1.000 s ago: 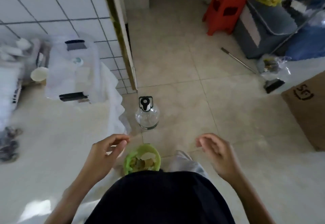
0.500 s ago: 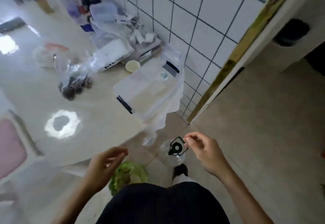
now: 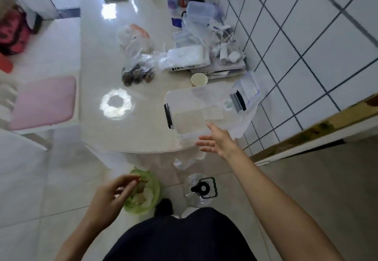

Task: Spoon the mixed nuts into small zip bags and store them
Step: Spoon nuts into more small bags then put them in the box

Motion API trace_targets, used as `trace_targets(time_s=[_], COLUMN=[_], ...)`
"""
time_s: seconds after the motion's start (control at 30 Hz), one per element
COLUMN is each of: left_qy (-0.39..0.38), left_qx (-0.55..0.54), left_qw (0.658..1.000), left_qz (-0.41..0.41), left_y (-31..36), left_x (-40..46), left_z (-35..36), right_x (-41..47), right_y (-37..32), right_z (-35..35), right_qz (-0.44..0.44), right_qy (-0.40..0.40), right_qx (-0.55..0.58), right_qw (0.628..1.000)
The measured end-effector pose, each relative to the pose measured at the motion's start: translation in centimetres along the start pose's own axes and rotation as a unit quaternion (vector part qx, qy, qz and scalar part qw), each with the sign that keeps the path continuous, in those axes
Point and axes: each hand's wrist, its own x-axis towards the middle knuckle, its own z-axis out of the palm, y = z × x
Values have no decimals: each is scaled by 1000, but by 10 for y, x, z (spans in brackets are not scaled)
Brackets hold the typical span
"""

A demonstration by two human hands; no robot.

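Observation:
A clear plastic storage box (image 3: 194,105) with black latches lies at the near right end of the white table (image 3: 114,129), its lid (image 3: 245,95) tipped up against the tiled wall. My right hand (image 3: 216,140) reaches over the table's edge with fingers spread, just short of the box's near rim, holding nothing. My left hand (image 3: 114,195) hangs low above the floor, fingers loosely curled and empty, beside a green-lined bin (image 3: 147,195). A clear bag of dark round pieces (image 3: 137,74) lies mid-table. No spoon or zip bag can be made out.
A paper cup (image 3: 199,79), stacked clear containers (image 3: 202,15) and papers crowd the table's right side by the wall. A clear jug with a black lid (image 3: 201,189) stands on the floor by my feet. A pink-seated chair (image 3: 43,101) is at the left.
My view has swung from the floor and doorway up to the table. My right hand has stretched forward from near the jug toward the clear box; my left hand stayed low by the bin.

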Motion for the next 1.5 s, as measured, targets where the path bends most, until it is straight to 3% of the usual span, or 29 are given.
trace_targets(time_s=[0.23, 0.63, 1.0, 1.23, 1.5], left_qy=[35, 59, 54, 86, 81], left_qx=[19, 19, 16, 1, -33], left_qw=[997, 995, 998, 996, 993], left_qz=[-66, -74, -8, -35, -82], left_y=[-13, -57, -194, -266, -293], left_x=[-47, -102, -186, -224, -191], left_z=[-10, -78, -237, -335, -389], right_x=[11, -106, -183, -217, -183], right_y=[13, 99, 182, 189, 182], right_z=[1, 26, 227, 342, 424], right_qz=[-52, -110, -136, -152, -134], right_qy=[61, 25, 27, 28, 30], right_qx=[24, -104, -153, -160, -165], right_qw=[996, 988, 979, 975, 977])
